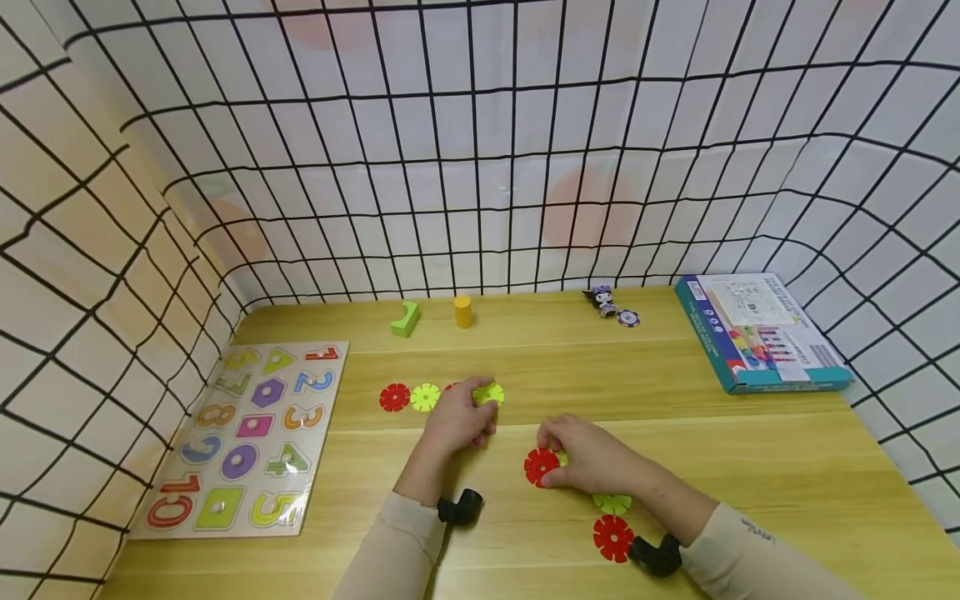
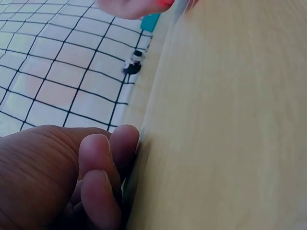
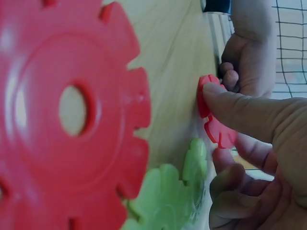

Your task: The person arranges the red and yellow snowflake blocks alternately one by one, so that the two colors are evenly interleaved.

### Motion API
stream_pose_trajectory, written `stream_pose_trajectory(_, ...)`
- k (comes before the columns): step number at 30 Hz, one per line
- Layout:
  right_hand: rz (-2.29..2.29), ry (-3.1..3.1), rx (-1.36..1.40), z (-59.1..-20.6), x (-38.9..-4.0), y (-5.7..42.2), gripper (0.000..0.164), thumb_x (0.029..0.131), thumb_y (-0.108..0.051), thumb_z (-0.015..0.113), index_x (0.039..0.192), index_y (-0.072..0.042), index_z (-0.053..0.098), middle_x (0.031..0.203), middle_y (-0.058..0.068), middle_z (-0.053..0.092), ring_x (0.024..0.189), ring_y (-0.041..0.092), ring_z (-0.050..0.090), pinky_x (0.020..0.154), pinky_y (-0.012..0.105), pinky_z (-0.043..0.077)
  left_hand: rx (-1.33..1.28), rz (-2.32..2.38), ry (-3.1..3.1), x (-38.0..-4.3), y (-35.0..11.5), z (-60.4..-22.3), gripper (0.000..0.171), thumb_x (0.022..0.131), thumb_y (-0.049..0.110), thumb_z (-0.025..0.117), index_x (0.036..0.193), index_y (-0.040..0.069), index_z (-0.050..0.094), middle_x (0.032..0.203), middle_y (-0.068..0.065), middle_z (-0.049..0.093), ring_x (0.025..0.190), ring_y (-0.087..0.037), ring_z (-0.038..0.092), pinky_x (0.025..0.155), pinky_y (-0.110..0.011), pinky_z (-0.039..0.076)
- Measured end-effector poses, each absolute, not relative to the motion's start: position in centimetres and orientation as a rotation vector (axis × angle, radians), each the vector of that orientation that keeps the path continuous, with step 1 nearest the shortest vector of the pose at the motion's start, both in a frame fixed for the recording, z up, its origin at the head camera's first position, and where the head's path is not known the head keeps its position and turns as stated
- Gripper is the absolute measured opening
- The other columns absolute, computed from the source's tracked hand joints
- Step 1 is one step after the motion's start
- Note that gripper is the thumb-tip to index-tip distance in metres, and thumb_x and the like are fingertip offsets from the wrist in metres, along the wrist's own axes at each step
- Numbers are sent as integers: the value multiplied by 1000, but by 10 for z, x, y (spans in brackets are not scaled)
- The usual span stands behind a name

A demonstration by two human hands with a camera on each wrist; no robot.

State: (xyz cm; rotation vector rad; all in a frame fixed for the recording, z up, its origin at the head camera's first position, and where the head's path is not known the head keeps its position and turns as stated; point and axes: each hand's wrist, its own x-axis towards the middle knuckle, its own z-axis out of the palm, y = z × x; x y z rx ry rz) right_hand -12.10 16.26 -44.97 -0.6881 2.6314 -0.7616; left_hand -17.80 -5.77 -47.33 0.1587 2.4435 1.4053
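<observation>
My left hand (image 1: 456, 417) is at the right end of a row, with thumb and index finger at the edges of a yellow-green notched disc (image 1: 491, 393). Left of it in the row lie a red disc (image 1: 394, 397), a yellow-green disc (image 1: 425, 397) and another red one mostly hidden by the hand. Between thumb and fingers, my right hand (image 1: 592, 457) pinches a red notched disc (image 3: 219, 130). A bit of yellow-green (image 1: 562, 457) shows behind that disc. Below the right wrist lie a yellow-green disc (image 1: 612, 504), partly covered, and a red disc (image 1: 613, 538).
A number puzzle board (image 1: 255, 433) lies at the left. Toward the back stand a green block (image 1: 405, 319) and a yellow cylinder (image 1: 462, 312), with a small figure (image 1: 602, 301) and a chip (image 1: 628, 318). A box (image 1: 765, 333) lies at right. Black wire mesh (image 1: 480, 167) borders the table.
</observation>
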Motion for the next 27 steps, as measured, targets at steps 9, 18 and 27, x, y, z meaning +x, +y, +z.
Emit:
stream_pose_trajectory(9,-1094,2422,-632,-444,-128,163,19,82,-27,70,94,-23,56,72,-1,57,56,13,57,51,28,49,151,1437,2418,-179,-59,-475,45,90,21,60,133,14,48,59,-5,61,41,-19,55,40,-31,49)
stream_pose_trajectory(18,-1442,2360,-245,-443,-170,152,20,86,-13,66,102,-11,54,75,13,60,60,28,64,54,39,54,152,1452,2414,-179,-58,-475,44,90,20,60,132,15,49,60,-5,62,40,-19,55,40,-32,49)
stream_pose_trajectory(27,-1286,2454,-136,-453,-203,141,19,86,-12,66,99,-8,54,68,10,63,54,22,63,49,31,52,158,1445,2432,-180,-58,-476,45,90,20,60,133,15,49,59,-4,62,40,-18,55,39,-32,49)
